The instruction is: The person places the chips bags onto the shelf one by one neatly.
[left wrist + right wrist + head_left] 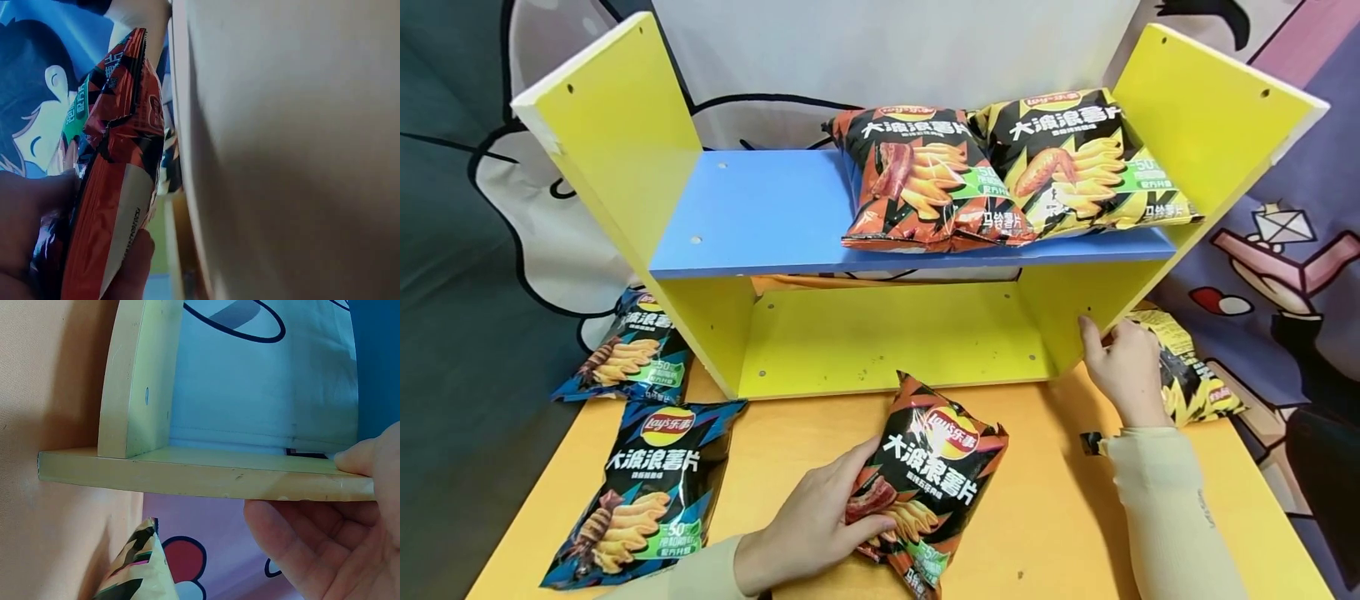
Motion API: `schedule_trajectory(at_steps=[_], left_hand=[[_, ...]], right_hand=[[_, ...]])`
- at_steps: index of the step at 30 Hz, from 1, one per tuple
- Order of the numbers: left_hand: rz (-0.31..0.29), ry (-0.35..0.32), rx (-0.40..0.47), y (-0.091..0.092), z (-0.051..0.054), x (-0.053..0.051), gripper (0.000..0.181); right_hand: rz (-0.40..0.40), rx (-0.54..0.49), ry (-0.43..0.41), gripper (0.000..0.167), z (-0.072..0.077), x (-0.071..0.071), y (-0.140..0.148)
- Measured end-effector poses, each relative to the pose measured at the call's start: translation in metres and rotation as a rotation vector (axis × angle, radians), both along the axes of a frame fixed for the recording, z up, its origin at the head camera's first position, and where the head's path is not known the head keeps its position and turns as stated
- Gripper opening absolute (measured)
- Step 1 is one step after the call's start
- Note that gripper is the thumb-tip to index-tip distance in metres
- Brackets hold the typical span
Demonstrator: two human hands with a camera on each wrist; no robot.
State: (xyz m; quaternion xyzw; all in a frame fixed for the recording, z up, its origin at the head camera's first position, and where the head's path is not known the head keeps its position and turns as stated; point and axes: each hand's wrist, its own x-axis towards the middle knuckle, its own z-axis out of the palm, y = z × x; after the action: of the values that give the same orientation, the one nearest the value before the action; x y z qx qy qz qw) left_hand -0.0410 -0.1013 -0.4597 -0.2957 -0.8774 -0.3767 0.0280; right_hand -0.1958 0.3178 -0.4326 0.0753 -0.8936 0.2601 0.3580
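Note:
My left hand (820, 512) grips a red-and-black bag of potato chips (936, 458) by its left side, above the table in front of the shelf. In the left wrist view, the thumb and fingers lie on opposite faces of the chip bag (109, 206). My right hand (1126, 371) holds the front edge of the shelf's yellow right side panel (1210, 125). In the right wrist view, the thumb is on the inner face of the panel (206, 478) and the fingers are on its outer face.
A red chip bag (917, 183) and a yellow one (1067, 167) lean on the blue upper board (760, 208). Two blue chip bags, one near (647, 492) and one farther back (636, 354), lie left. Another yellow bag (1198, 375) lies right of the shelf.

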Motion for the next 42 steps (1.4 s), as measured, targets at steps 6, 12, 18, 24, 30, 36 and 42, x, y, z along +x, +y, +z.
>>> schedule_trajectory(at_steps=[6,12,18,24,30,36,42], left_hand=[[-0.013,0.186,0.052,-0.009,0.019,-0.009,0.087],[0.019,0.319,0.1,-0.023,0.045,-0.017,0.083],[0.027,0.577,0.144,-0.037,0.068,-0.027,0.068],[0.007,0.902,0.226,-0.052,0.089,-0.04,0.057],[0.164,1.045,0.331,-0.063,0.11,-0.049,0.061],[0.329,0.905,0.401,-0.075,0.131,-0.051,0.078],[0.404,0.819,0.416,-0.076,0.159,-0.059,0.079]], right_hand=[[-0.009,-0.005,-0.013,0.039,0.0,0.001,0.0],[-0.001,-0.001,0.001,0.038,-0.001,0.0,0.001],[0.012,0.005,0.012,0.038,0.0,0.0,0.001],[0.015,0.003,0.012,0.035,-0.001,0.0,0.001],[0.014,0.005,0.008,0.036,-0.001,0.0,0.001],[0.018,0.008,0.019,0.037,-0.001,0.0,0.002],[0.014,0.008,0.01,0.038,0.0,-0.001,0.001]])
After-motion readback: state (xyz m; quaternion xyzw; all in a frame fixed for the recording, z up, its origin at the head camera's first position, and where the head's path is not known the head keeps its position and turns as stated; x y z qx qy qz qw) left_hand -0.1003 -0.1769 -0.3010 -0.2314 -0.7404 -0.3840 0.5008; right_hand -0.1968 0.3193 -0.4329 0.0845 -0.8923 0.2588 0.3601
